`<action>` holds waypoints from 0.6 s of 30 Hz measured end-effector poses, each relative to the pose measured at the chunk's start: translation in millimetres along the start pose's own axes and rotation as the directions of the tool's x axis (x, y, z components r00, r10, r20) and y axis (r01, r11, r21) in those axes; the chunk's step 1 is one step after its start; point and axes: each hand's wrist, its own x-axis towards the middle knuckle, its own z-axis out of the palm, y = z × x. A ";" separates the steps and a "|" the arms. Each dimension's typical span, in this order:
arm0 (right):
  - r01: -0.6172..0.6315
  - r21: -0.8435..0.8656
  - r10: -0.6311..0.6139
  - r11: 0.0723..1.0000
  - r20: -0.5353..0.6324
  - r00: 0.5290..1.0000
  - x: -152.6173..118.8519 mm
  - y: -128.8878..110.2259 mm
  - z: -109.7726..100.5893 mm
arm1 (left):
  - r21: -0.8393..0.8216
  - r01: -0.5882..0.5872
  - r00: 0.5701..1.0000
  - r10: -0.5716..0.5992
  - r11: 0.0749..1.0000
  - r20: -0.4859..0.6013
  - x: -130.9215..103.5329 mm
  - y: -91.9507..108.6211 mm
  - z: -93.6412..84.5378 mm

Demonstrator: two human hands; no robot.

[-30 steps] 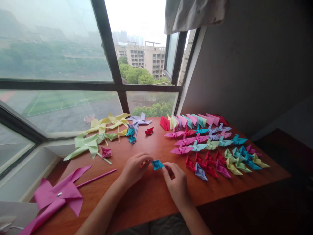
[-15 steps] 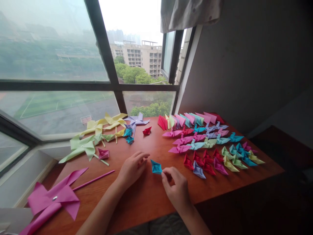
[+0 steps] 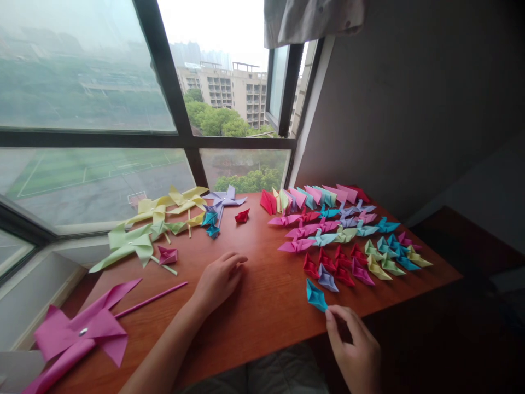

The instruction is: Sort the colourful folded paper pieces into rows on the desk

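Observation:
Pinched by one tip between thumb and forefinger, a blue paper boat [image 3: 316, 296] is in my right hand [image 3: 353, 342], close to the table's front edge. Just beyond it lie a lavender boat [image 3: 327, 279] and several red boats [image 3: 343, 275]. My left hand [image 3: 221, 278] rests on the wooden table [image 3: 254, 312] with its fingers loosely spread and nothing in them. Farther back, a single red boat [image 3: 242, 216] sits alone, and a pink boat [image 3: 168, 255] is to the left of my left hand.
Rows of paper cranes [image 3: 324, 237] and folded pieces [image 3: 315, 196] fill the back right. Pinwheels in yellow [image 3: 186, 200], lavender [image 3: 225, 199], green [image 3: 130, 243] and magenta [image 3: 84, 332] lie at the left, beside the window.
My right hand has carried the blue boat to the right, from the middle of the table to beside the red and lavender boats. My left hand stays on the table. The view has shifted slightly.

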 end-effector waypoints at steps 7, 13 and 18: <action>-0.096 -0.055 0.095 0.994 -0.032 0.995 -6.3 9.3 1.0 | 0.017 -0.002 1.000 0.002 1.000 0.015 1.0 -2.8 1.6; -0.135 -0.064 0.134 0.989 -0.028 0.991 -7.9 11.7 2.5 | 0.016 -0.006 1.000 0.005 1.000 0.012 1.8 -1.0 0.7; -0.137 -0.060 0.136 0.989 -0.020 0.990 -10.4 11.1 0.5 | 0.002 -0.011 1.000 0.011 1.000 -0.003 1.6 -1.8 1.4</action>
